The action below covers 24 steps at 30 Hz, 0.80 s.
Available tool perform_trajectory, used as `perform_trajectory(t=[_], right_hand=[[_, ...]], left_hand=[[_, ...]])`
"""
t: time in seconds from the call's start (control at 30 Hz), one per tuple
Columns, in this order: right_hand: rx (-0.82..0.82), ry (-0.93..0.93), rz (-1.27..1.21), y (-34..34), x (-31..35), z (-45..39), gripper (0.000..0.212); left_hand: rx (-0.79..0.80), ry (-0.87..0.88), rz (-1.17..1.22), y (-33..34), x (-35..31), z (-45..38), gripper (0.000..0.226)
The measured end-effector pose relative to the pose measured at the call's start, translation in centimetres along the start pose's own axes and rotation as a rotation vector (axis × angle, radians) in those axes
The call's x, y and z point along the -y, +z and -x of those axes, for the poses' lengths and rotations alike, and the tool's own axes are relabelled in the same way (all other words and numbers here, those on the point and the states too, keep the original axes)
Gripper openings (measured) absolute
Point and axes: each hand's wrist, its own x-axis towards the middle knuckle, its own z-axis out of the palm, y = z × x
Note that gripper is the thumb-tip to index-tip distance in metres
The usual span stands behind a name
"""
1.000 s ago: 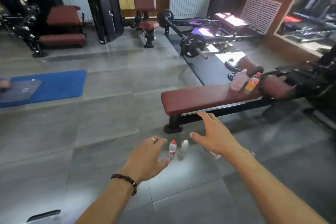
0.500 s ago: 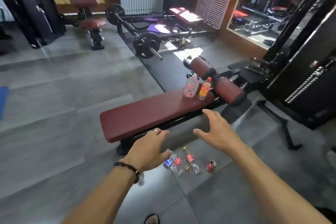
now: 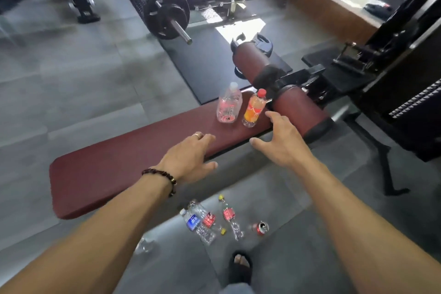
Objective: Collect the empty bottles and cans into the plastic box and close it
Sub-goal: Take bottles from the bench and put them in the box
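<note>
Two bottles stand upright on the maroon bench [image 3: 114, 174]: a clear one with a pink label [image 3: 228, 107] and an orange-labelled one with a red cap [image 3: 254, 108]. My right hand [image 3: 281, 141] hovers open just below and right of the orange bottle, not touching it. My left hand [image 3: 191, 157] is open above the bench's near edge. On the floor below lie a blue-labelled bottle [image 3: 196, 224], a red-labelled bottle [image 3: 206, 216], another red-labelled bottle [image 3: 230, 217] and a red can [image 3: 261, 228]. No plastic box is in view.
Maroon roller pads [image 3: 300, 110] stand right of the bottles. A loaded barbell [image 3: 167, 16] lies behind on a black mat [image 3: 210, 64]. A black machine frame [image 3: 405, 79] fills the right side. My sandalled foot [image 3: 241, 267] is on the grey floor.
I have come closer to the bench and the view has tilted down. Both hands have moved forward over the bench toward the two standing bottles. The floor bottles now lie under my arms.
</note>
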Motion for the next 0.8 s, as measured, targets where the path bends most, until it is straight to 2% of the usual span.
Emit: perform_trajectory(t=[0.23, 0.4, 0.53, 0.67, 0.8], right_hand=[[0.003, -0.015, -0.046, 1.3, -8.5, -18.9, 0.084], [0.048, -0.067, -0.078, 3.1, -11.6, -27.4, 0.089], [0.186, -0.089, -0.118, 4.5, -12.4, -29.7, 0.085], [0.234, -0.069, -0.113, 5.4, -12.8, -30.4, 0.058], [0.217, -0.102, -0.109, 5.6, -12.3, -30.5, 0.049]], left_hand=[[-0.106, -0.080, 0.046, 3.3, -1.1, -19.9, 0.073], [-0.235, -0.056, -0.093, 4.3, -0.7, -29.8, 0.081], [-0.179, -0.105, -0.111, 4.5, 0.7, -33.3, 0.086], [-0.059, -0.139, -0.139, 5.0, 2.1, -33.9, 0.076], [-0.141, -0.112, -0.167, 5.6, 2.2, -33.4, 0.060]])
